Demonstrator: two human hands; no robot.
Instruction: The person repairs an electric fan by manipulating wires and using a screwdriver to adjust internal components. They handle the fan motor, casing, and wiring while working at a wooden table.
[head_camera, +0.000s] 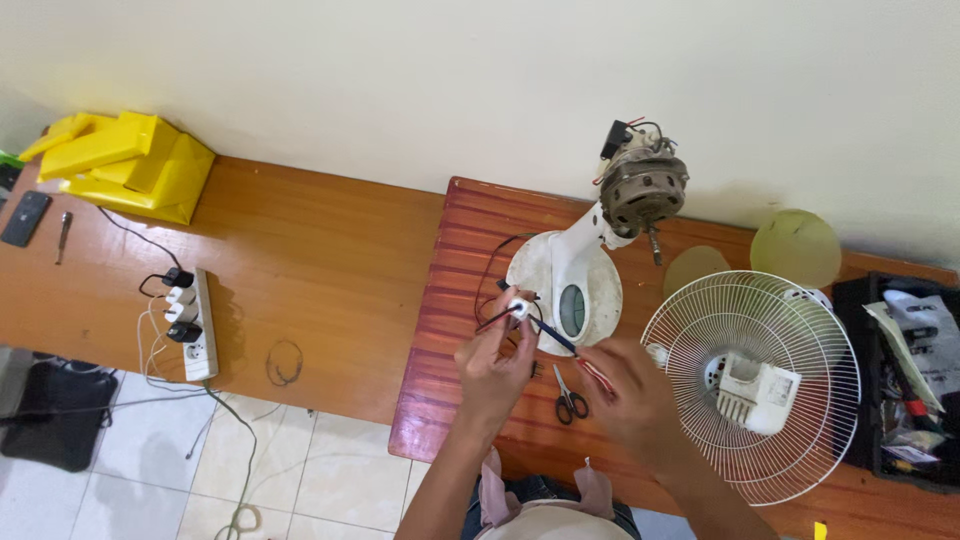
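My left hand (492, 362) pinches a small white part (519, 308) with black and red wires running from it, just in front of the white fan base (563, 283). My right hand (630, 388) grips a screwdriver with a red striped handle (585, 358); its dark shaft points toward the white part. The stripped fan motor (640, 192) stands bare on the neck of the base, with loose wires on top. Small black scissors (570, 401) lie on the wooden table (450, 300) between my hands.
A white wire fan guard (752, 380) with a plastic housing lies at the right, a translucent green fan blade (795, 248) behind it. A black toolbox (910, 370) sits far right. On the left bench are a power strip (192, 325), yellow cardboard (125, 160), a phone (24, 218).
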